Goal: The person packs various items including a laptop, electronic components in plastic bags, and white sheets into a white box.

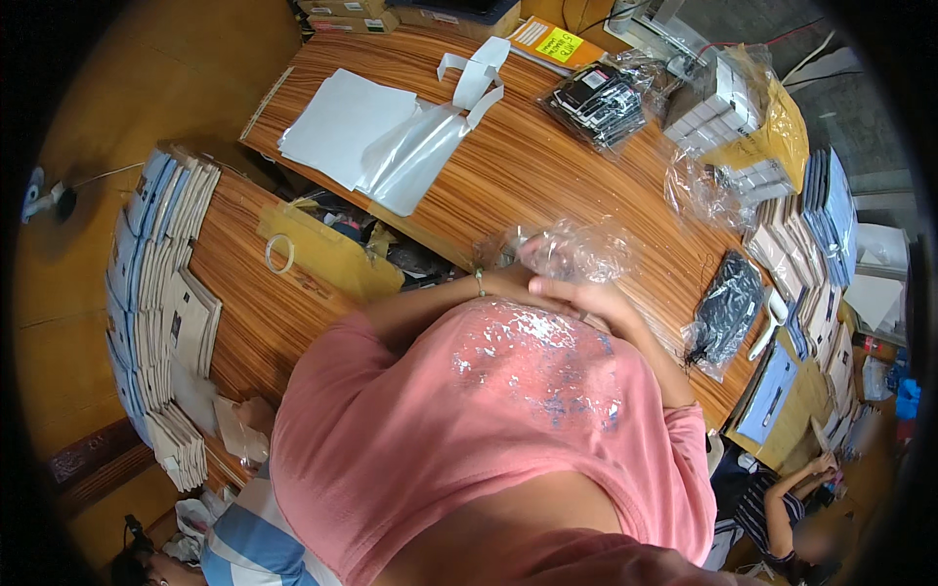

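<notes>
My forearms cross in front of my pink shirt at the near table edge. My left hand (557,305), past a thin bracelet, lies flat toward my right wrist, with a ring on a finger and its tips partly hidden. Over it comes my right hand (578,291), its thumb pointing left and its fingers closed on crumpled clear plastic bags (586,249), which partly cover them. White sheets (342,122) and a glossy backing sheet (415,161) lie farther off, with curled white strips (479,78) beside them.
Stacks of folded garments line the left (156,293) and right (791,234). Bagged black items (596,98), small white boxes (718,107), a bundle of black cords (728,308) and a white-handled tool (772,317) sit rightward. A tape roll (279,254) lies left, by an open drawer (371,239). Other people are nearby.
</notes>
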The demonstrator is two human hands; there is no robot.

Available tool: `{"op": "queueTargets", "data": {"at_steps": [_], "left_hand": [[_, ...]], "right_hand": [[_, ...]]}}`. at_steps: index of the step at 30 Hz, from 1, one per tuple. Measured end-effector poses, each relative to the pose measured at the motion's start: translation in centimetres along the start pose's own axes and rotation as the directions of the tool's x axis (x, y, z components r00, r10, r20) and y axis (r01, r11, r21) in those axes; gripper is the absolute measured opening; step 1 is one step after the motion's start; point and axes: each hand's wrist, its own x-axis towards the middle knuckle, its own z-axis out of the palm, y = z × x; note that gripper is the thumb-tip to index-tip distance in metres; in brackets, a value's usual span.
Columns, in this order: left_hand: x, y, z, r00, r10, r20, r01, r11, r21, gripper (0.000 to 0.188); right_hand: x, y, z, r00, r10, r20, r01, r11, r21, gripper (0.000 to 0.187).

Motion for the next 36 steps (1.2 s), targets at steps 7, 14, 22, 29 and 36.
{"op": "queueTargets", "data": {"at_steps": [7, 14, 22, 29, 36], "left_hand": [[2.3, -2.2, 1.1, 0.966, 0.223, -0.131, -0.154, 0.904, 0.399, 0.044], [2.8, -3.4, 1.4, 0.944, 0.272, -0.186, -0.133, 0.831, 0.54, 0.042], [3.0, -4.2, 1.5, 0.941, 0.258, -0.221, -0.091, 0.818, 0.568, 0.039], [3.6, -4.7, 0.9, 0.939, 0.256, -0.229, -0.064, 0.785, 0.616, 0.037], [5.1, -5.2, 0.7, 0.948, 0.245, -0.204, -0.046, 0.738, 0.673, 0.035]], "right_hand": [[5.5, -0.4, -13.9, 0.987, -0.137, -0.089, 0.152, 0.97, 0.188, 0.053], [22.5, 6.3, -17.7, 0.924, -0.322, -0.205, -0.043, 0.447, -0.893, 0.017], [28.5, 8.3, -17.0, 0.785, -0.322, -0.529, -0.452, 0.286, -0.845, 0.025], [21.6, 7.1, -14.6, 0.946, -0.211, -0.245, -0.161, 0.349, -0.923, 0.015], [0.3, 10.2, -13.2, 0.77, -0.222, -0.598, 0.035, 0.951, -0.308, 0.009]]}}
